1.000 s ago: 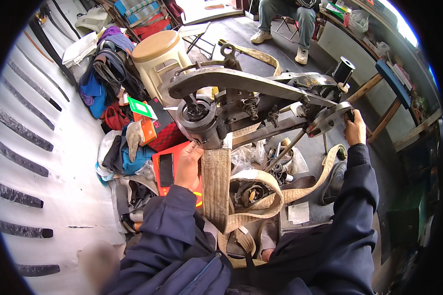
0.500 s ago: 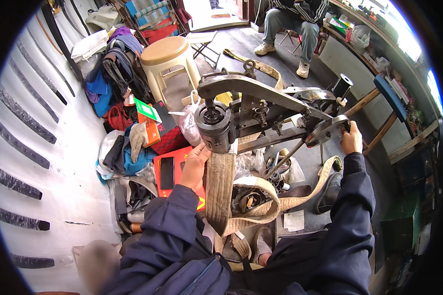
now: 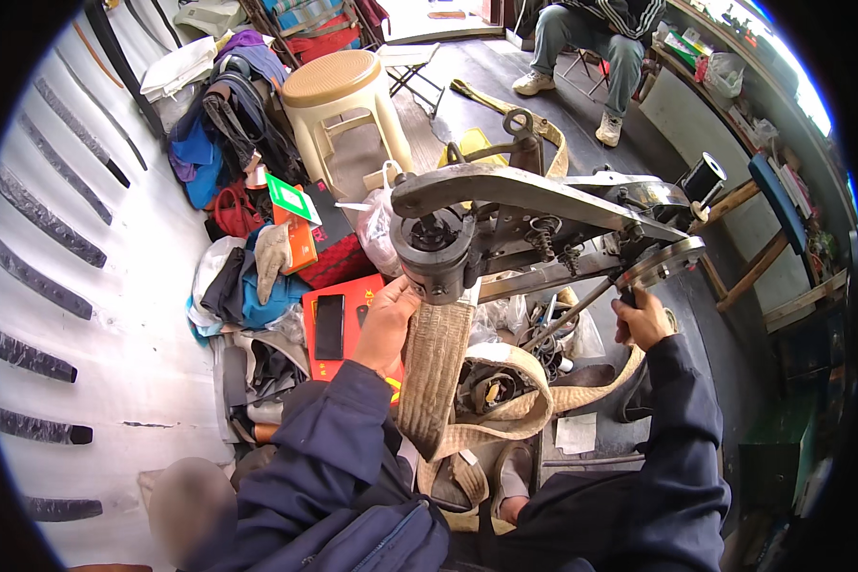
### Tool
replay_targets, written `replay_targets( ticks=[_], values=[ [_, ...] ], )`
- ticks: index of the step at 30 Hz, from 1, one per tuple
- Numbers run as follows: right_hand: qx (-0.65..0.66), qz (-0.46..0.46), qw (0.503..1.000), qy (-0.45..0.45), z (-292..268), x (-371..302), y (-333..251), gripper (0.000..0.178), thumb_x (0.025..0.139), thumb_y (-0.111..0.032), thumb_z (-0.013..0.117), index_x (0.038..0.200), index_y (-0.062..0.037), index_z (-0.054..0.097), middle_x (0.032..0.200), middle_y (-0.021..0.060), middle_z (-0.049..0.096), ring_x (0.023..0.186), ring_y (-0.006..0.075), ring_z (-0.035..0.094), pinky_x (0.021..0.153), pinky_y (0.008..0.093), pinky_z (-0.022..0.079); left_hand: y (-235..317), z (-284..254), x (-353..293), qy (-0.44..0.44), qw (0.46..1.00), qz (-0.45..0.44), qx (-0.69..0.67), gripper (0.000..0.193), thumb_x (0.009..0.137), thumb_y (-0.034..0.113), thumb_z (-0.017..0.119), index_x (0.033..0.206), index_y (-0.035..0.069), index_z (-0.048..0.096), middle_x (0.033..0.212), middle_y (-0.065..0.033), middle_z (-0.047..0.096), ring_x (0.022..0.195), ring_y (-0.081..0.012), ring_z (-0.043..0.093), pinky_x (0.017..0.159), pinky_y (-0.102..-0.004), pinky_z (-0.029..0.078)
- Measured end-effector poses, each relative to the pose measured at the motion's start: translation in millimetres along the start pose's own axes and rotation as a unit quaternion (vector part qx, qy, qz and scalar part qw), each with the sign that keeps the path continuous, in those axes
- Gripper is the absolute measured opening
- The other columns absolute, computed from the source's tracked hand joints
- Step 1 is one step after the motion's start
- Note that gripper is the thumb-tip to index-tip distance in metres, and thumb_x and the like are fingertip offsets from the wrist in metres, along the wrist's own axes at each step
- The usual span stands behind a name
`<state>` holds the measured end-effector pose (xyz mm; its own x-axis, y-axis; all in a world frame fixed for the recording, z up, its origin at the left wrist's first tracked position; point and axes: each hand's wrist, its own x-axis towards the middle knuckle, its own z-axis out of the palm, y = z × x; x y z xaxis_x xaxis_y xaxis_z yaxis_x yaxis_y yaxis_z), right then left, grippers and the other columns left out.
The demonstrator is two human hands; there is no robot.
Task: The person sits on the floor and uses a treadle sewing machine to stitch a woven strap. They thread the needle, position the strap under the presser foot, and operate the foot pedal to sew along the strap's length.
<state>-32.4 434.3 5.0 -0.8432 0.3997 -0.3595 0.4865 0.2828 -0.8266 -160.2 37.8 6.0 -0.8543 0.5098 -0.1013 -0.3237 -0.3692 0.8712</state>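
A dark metal hand-crank sewing machine stands in front of me, its round head over a thick beige webbing strap. Just below that head, my left hand pinches the strap's left edge. My right hand is closed around the black handle of the crank wheel, at the wheel's lower side. From the head the strap hangs down, folds near my knees and loops on the floor to the right. The needle area is hidden inside the head.
A beige stool stands behind the machine at left. Clothes and bags pile along the left wall, near a red box bearing a black phone. A seated person is at the back. A thread spool tops the machine's right end.
My right hand has swung the crank handle from the wheel's right side down and left to its underside. The left hand stays at the strap. The whole view has shifted slightly.
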Motion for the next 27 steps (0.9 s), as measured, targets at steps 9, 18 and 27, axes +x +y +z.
replay_targets(
  ticks=[9, 18, 27],
  values=[
    [-0.218, -0.179, 0.884, 0.373, -92, 11, -12, 0.015, 0.092, -0.014, 0.062, 0.099, -0.0021, 0.058, 0.076, 0.0183, 0.061, 0.067, 0.0321, 0.061, 0.061, 0.0420, 0.045, -6, 3, 7, 0.021, 1.000, 0.008, 0.011, 0.025, 0.097, 0.011, 0.060, 0.119, 0.003, 0.066, 0.109, -0.0037, 0.071, 0.094, -0.0143, 0.068, 0.083, -0.0304, 0.054],
    [-0.108, -0.175, 0.937, 0.283, -83, 5, -23, 0.014, 0.094, -0.014, 0.060, 0.101, -0.0020, 0.060, 0.064, 0.0057, 0.059, 0.051, 0.0136, 0.057, 0.047, 0.0315, 0.042, -3, -3, 3, 0.007, 0.999, 0.009, 0.049, 0.025, 0.102, 0.011, 0.053, 0.120, 0.002, 0.067, 0.115, -0.0013, 0.070, 0.100, -0.0086, 0.064, 0.089, -0.0261, 0.048],
    [-0.179, -0.166, 0.898, 0.367, -107, 40, 17, 0.019, 0.092, -0.012, 0.059, 0.107, -0.0007, 0.057, 0.072, 0.0205, 0.063, 0.055, 0.0302, 0.062, 0.054, 0.0425, 0.046, 0, -2, 5, -0.015, 0.996, 0.011, 0.083, 0.029, 0.104, 0.012, 0.048, 0.126, 0.001, 0.063, 0.119, -0.0006, 0.068, 0.103, -0.0075, 0.060, 0.092, -0.0243, 0.046]
  ],
)
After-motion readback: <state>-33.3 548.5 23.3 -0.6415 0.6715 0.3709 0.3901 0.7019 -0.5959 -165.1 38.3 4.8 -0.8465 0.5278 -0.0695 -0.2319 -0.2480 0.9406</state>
